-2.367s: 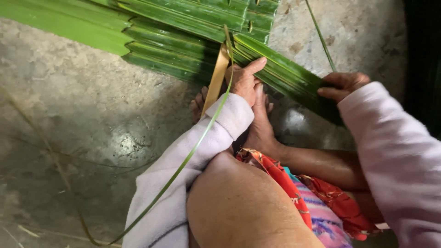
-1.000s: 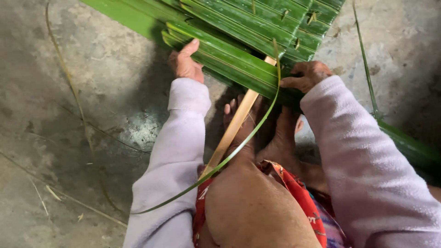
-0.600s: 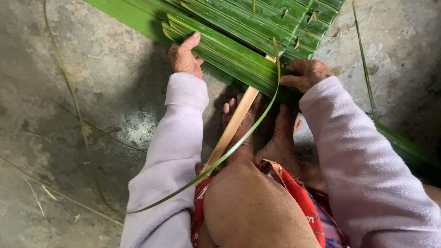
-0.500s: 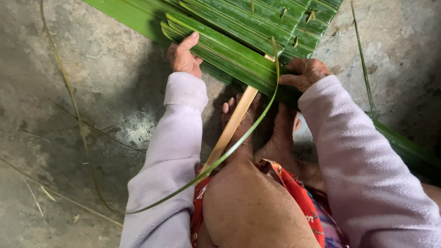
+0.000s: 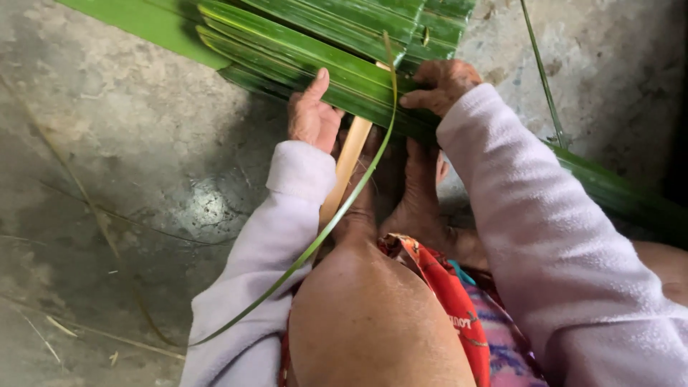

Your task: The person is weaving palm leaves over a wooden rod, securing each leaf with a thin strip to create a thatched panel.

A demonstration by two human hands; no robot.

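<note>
Soft daylight, dim right edge, slight blur.

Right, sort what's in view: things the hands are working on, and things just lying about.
In hand:
left hand
right hand
folded green leaves
tan stick
thin green strip

Lying about:
dry stalks on concrete floor
long leaf at right

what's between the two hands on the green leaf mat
In the head view, a pale flat stick and a thin green strip run between the left hand and right hand.
</note>
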